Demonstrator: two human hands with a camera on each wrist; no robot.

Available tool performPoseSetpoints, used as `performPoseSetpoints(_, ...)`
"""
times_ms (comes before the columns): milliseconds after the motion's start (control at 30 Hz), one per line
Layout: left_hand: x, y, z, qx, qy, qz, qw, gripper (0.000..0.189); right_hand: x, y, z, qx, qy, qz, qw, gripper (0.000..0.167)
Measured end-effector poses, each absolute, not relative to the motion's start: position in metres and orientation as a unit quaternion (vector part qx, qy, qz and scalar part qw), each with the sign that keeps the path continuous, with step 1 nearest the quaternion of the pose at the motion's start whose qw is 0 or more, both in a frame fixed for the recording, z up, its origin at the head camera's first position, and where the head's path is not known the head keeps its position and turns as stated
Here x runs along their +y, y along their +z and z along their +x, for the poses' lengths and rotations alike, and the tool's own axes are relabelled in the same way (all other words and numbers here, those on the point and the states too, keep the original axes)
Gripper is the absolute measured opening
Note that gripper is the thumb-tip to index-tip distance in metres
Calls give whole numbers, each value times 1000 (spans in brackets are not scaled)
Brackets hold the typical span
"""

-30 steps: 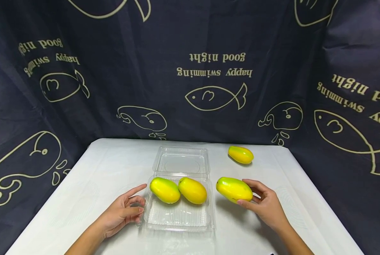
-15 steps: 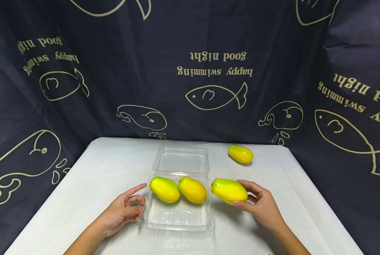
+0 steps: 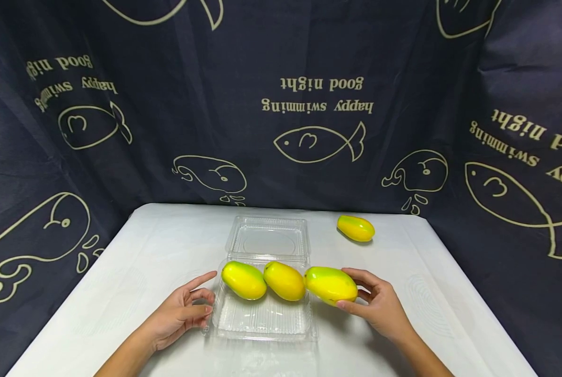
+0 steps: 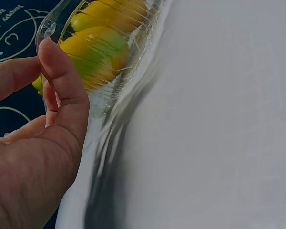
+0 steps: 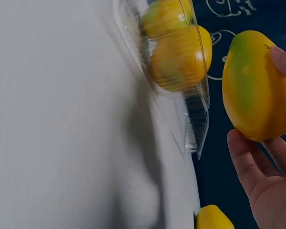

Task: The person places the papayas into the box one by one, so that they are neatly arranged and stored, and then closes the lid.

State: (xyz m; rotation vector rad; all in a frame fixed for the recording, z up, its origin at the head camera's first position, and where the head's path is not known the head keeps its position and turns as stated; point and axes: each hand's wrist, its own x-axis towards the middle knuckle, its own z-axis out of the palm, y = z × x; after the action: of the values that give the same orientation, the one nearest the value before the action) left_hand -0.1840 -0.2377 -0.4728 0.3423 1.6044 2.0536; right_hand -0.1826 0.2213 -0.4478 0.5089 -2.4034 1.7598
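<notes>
My right hand [image 3: 379, 303] grips a yellow-green papaya [image 3: 330, 285] by its right end, thumb in front and fingers behind. The papaya is held up at the right rim of a clear plastic clamshell box [image 3: 262, 322], its left end overlapping the fruit inside. Two more papayas, a left one [image 3: 244, 281] and a right one [image 3: 284, 281], lie side by side in the far half of the box's base. My left hand [image 3: 184, 317] is at the box's left edge, index finger stretched out. In the left wrist view, its thumb [image 4: 62, 81] and a finger pinch the box's rim.
Behind the base lies the box's lid [image 3: 268, 238], folded back on the white-covered table [image 3: 167, 241]. Another papaya [image 3: 356, 229] rests at the table's back right. A dark blue curtain [image 3: 309, 183] with fish drawings hangs around the table's back and sides.
My right hand has carried its papaya leftward, from beside the box to its right rim. The left hand, the box and the other papayas have stayed put.
</notes>
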Motion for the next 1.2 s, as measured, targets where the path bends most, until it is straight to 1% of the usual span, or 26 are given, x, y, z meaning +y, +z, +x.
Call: performPoseSetpoints(1200, -237, -472, -184, 590, 755, 127, 255, 85, 196, -447, -186, -775, 600, 197, 28, 57)
